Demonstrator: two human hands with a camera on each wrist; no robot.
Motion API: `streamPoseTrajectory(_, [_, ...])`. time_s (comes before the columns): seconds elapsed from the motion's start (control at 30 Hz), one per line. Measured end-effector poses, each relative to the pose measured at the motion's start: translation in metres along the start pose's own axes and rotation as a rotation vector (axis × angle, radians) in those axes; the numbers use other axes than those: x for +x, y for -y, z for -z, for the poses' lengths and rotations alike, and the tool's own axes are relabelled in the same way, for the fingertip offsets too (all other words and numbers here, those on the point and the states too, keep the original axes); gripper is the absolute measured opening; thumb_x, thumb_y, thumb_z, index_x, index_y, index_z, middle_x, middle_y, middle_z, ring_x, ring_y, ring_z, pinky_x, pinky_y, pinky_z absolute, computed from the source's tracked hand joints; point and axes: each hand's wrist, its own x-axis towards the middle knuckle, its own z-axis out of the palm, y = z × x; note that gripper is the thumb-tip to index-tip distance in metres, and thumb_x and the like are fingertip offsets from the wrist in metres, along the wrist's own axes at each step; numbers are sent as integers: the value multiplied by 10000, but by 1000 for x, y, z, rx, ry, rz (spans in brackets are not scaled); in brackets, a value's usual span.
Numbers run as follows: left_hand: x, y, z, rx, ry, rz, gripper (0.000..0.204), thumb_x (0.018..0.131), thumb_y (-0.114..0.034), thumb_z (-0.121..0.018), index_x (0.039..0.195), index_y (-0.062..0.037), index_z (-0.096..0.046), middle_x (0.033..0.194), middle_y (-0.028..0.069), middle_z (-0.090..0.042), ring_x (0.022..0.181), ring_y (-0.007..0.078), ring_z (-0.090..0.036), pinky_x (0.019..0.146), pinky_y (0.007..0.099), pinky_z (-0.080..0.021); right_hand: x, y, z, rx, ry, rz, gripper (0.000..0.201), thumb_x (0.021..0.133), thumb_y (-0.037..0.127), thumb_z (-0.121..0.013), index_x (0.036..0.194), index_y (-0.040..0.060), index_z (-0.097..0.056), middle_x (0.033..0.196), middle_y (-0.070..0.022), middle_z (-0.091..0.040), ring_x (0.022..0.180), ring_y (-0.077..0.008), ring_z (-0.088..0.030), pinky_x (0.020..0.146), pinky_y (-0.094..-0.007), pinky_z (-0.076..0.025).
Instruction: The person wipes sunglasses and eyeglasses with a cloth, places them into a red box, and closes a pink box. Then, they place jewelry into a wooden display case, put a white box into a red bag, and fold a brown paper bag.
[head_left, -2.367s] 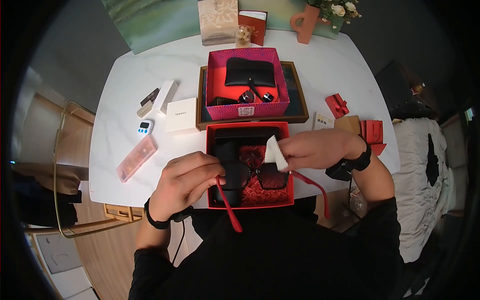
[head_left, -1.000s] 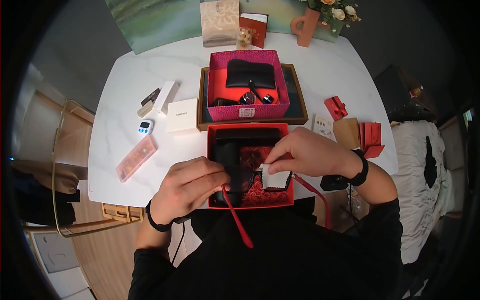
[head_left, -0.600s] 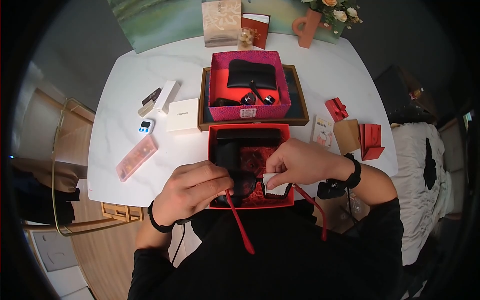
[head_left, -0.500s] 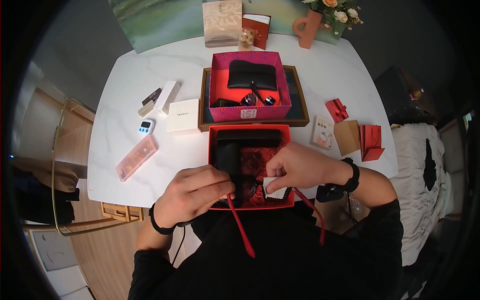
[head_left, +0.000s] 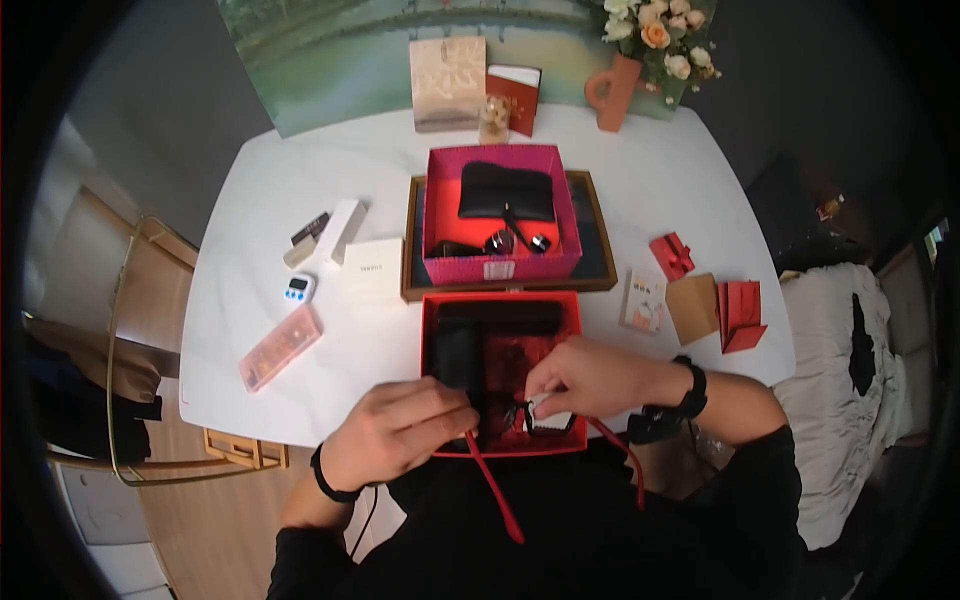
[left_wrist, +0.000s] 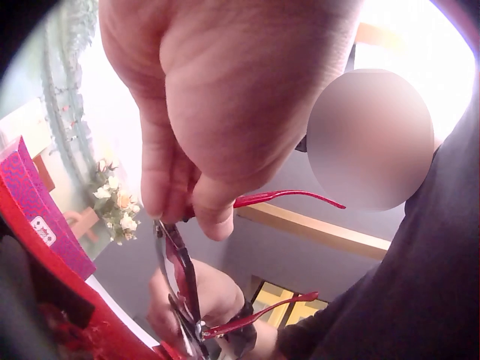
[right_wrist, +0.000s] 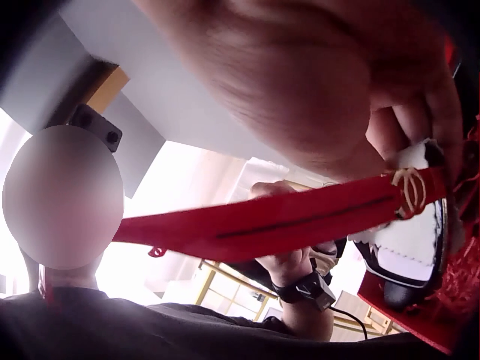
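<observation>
In the head view, my left hand (head_left: 405,425) pinches a pair of sunglasses at the hinge of one red temple (head_left: 495,487). Dark lenses and both outstretched temples of the sunglasses (left_wrist: 185,281) show in the left wrist view. My right hand (head_left: 600,378) pinches a white cleaning cloth (right_wrist: 405,244) with a zigzag edge, laid against the other lens. The cloth covers most of that lens. Below the sunglasses stands an open red box (head_left: 428,335) with a black case (head_left: 458,355) and red shredded paper (right_wrist: 472,259) in it.
Behind the red box, a purple patterned box (head_left: 440,269) holding a black pouch (head_left: 505,190) stands on a framed tray (head_left: 598,225). On the left lie a white box (head_left: 373,270), a timer (head_left: 299,289) and a pink case (head_left: 280,347). Small red boxes (head_left: 740,315) lie right.
My right hand has brought the cloth from the lens's upper edge down onto the lens and rubbed lower. The sunglasses have tilted, temples swinging downward. The head view has tipped upward.
</observation>
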Motion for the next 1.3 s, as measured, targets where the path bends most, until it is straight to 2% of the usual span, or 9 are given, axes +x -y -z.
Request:
streamPoseTrajectory(0.27, [-1, -3, 2, -17, 1, 36, 252, 797, -38, -793, 1042, 15, -767, 1020, 122, -695, 841, 276, -724, 685, 370, -611, -5, 13, 3, 6, -2, -68, 182, 943, 152, -820, 984, -17, -767, 823, -127, -783, 727, -165, -729, 693, -354, -531])
streamPoseTrajectory(0.37, [0, -1, 3, -7, 14, 35, 255, 792, -37, -792, 1041, 14, -766, 1029, 121, -696, 841, 275, -724, 690, 369, -615, -7, 11, -3, 72, -57, -10, 198, 983, 167, -771, 950, -26, -739, 806, -155, -749, 730, -239, -724, 696, -396, -523])
streamPoseTrajectory(0.43, [0, 0, 2, -2, 25, 21, 257, 789, -37, -792, 1039, 15, -765, 1034, 121, -697, 841, 274, -724, 693, 369, -618, -5, 8, -4, -90, -22, 73, 224, 1018, 175, -712, 936, -34, -713, 795, -201, -695, 768, -351, -706, 711, -441, -516])
streamPoseTrajectory(0.57, [1, -2, 0, 17, 36, 18, 262, 782, -40, -793, 1038, 12, -764, 1041, 121, -699, 848, 274, -726, 701, 370, -623, -4, 2, -6, -161, 6, 114, 193, 1056, 196, -692, 1013, 8, -710, 776, -166, -675, 737, -360, -668, 692, -431, -499])
streamPoseTrajectory(0.63, [1, -3, 1, 26, 34, 18, 265, 781, -41, -795, 1038, 12, -765, 1043, 121, -700, 852, 274, -728, 703, 370, -624, -5, 9, -4, -55, -22, 105, 238, 1017, 179, -701, 919, -37, -702, 803, -228, -679, 806, -397, -706, 717, -461, -514])
streamPoseTrajectory(0.83, [3, -4, 6, 10, 36, 23, 271, 780, -51, -803, 1042, 12, -765, 1045, 123, -705, 861, 271, -732, 710, 366, -624, -8, 19, 1, -78, 16, -50, 288, 1005, 215, -736, 872, -39, -703, 792, -205, -706, 754, -364, -712, 712, -450, -528])
streamPoseTrajectory(0.93, [1, -3, 4, 4, 29, 31, 270, 785, -55, -799, 1044, 14, -766, 1044, 128, -707, 866, 274, -734, 713, 369, -624, -7, 6, -5, -48, -61, 98, 273, 1035, 215, -701, 925, -34, -713, 817, -205, -705, 792, -372, -712, 744, -449, -536])
streamPoseTrajectory(1.17, [-3, -2, 1, 12, 33, 28, 272, 798, -55, -785, 1059, 18, -762, 1039, 131, -706, 877, 284, -730, 727, 380, -625, -6, -6, -8, 1, 55, 110, 261, 1095, 222, -618, 1060, -25, -693, 905, -222, -708, 924, -404, -707, 828, -463, -540])
streamPoseTrajectory(1.3, [-3, -2, 5, 30, 30, 72, 258, 813, -53, -786, 1060, 17, -759, 1039, 129, -703, 872, 288, -724, 732, 386, -620, -9, 2, -5, -89, -116, 72, 258, 1078, 288, -686, 1141, 42, -733, 902, -178, -747, 869, -375, -731, 781, -431, -554])
